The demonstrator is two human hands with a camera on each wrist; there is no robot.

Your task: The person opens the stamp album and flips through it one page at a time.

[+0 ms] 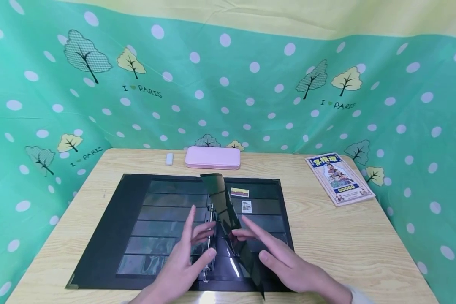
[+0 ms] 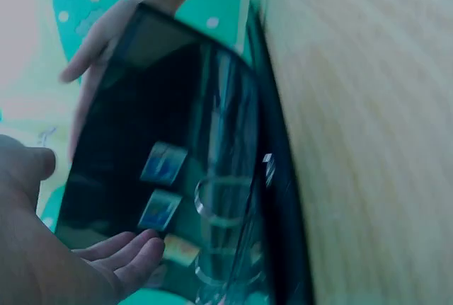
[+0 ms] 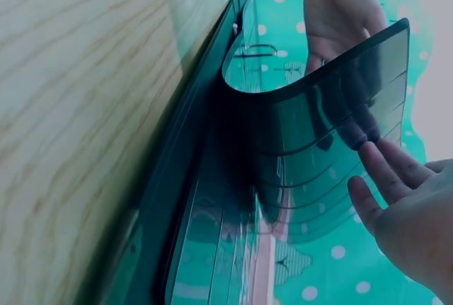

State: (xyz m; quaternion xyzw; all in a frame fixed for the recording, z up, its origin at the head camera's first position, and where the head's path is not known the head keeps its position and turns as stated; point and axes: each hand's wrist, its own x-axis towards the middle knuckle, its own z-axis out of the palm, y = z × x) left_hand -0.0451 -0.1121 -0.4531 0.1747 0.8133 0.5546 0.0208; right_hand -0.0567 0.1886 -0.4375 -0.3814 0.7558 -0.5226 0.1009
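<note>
A black stamp album (image 1: 102, 236) lies spread on the table, with metal rings (image 1: 211, 215) at its spine. One dark, see-through pocket leaf (image 1: 221, 200) stands up from the rings, curved and seen nearly edge-on. My left hand (image 1: 180, 264) is at its left side, thumb apart, fingers extended. On its other side my right hand (image 1: 286, 264) has its fingertips against or very near the leaf, not curled round it. The left wrist view shows stamps (image 2: 163, 163) in this leaf, by the left fingertips. On the right page are a yellow-and-red stamp (image 1: 240, 192) and a grey one (image 1: 246, 206).
Behind the album lie a pink pencil case (image 1: 213, 157) and a small white eraser-like block (image 1: 169, 159). A printed booklet (image 1: 340, 179) lies at the table's far right. Green dotted cloth (image 1: 228, 84) hangs around the back and sides.
</note>
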